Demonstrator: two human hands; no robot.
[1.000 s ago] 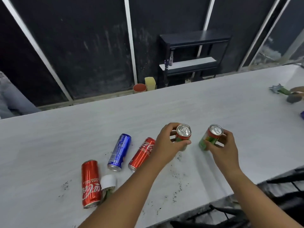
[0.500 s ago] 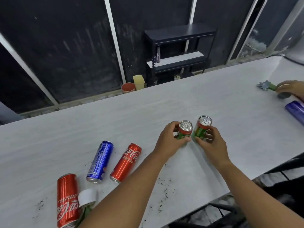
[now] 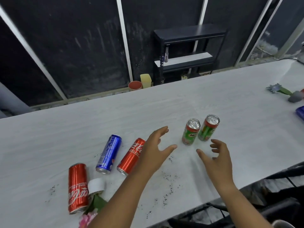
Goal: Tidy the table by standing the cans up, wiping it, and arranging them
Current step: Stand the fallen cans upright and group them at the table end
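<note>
from the head view, two green cans (image 3: 190,132) are seen upright, side by side, on the desk (image 3: 82,129). two red cans (image 3: 77,186) and one blue can (image 3: 108,153) are seen lying. the left hand (image 3: 154,155) and right hand (image 3: 217,160) are spread wide, nothing held.

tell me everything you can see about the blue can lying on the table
The blue can is a tall, slim drink can, metal by its shine, glossy blue with white print and a silver rim at its near end. It lies on its side on the white table, pointing from near left to far right, between the left Coca-Cola can and the right Coca-Cola can, touching neither. Only the table touches it.
</note>
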